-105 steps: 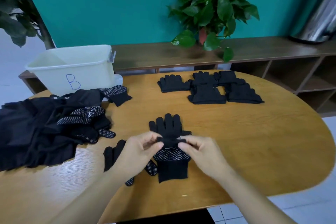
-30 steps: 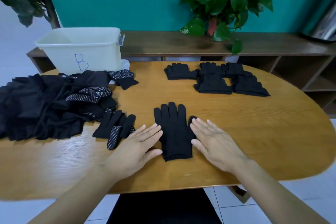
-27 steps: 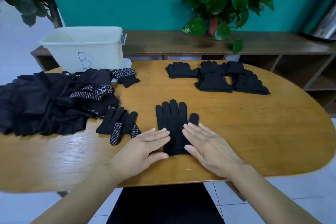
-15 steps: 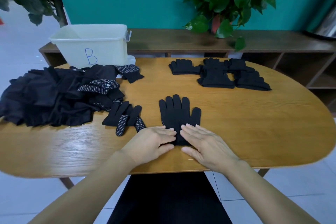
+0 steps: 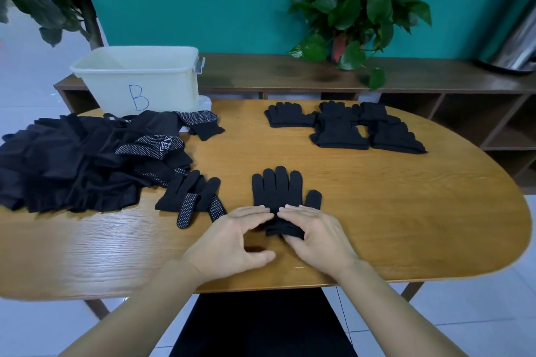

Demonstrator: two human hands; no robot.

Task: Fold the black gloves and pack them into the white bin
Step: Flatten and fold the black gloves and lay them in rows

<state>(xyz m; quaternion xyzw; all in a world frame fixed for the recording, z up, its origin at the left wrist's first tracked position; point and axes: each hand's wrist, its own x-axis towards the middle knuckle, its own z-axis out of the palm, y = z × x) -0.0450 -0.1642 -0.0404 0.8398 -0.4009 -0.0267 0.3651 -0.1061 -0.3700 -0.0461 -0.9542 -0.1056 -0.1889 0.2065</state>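
A black glove pair (image 5: 277,190) lies flat at the table's near middle, fingers pointing away from me. My left hand (image 5: 232,240) rests its straight fingers on the cuff end, thumb spread out on the wood. My right hand (image 5: 317,236) covers the cuff's right side, and the cuff edge is lifted and bunched over its thumb. The white bin (image 5: 139,81), marked "B", stands at the far left. Several folded gloves (image 5: 339,127) lie in a group at the far middle.
A heap of unfolded black gloves (image 5: 72,162) fills the left of the wooden table (image 5: 406,226). A loose dotted glove (image 5: 191,197) lies just left of my hands. Behind the table are a low shelf (image 5: 290,72), a potted plant (image 5: 356,9) and a metal can (image 5: 516,38).
The hands stacked the glove pair flat, smoothed it, then slid back toward me to the cuff end. The cuff edge now lifts at my right hand.
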